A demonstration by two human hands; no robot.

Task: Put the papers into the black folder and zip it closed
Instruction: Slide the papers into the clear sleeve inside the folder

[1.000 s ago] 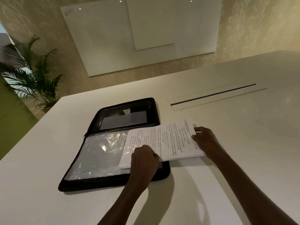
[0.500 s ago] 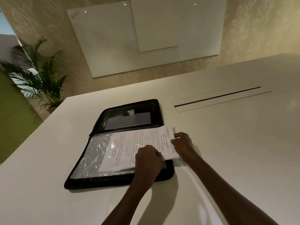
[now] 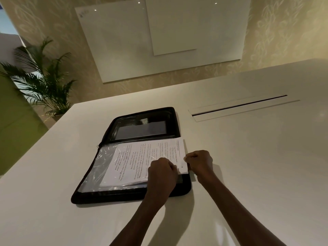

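— Dim in here, warm yellowish light from overhead?
— Yes; forearm shadows fall toward us on the glossy white surface, glare streaks nearby, edges bowed by the lens.

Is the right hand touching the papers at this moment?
Touching. In the head view the right hand pinches the right edge of the papers, with its fingertips on the sheet.

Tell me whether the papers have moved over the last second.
Yes. The papers have slid left, further into the open black folder; far less now overhangs its right edge.
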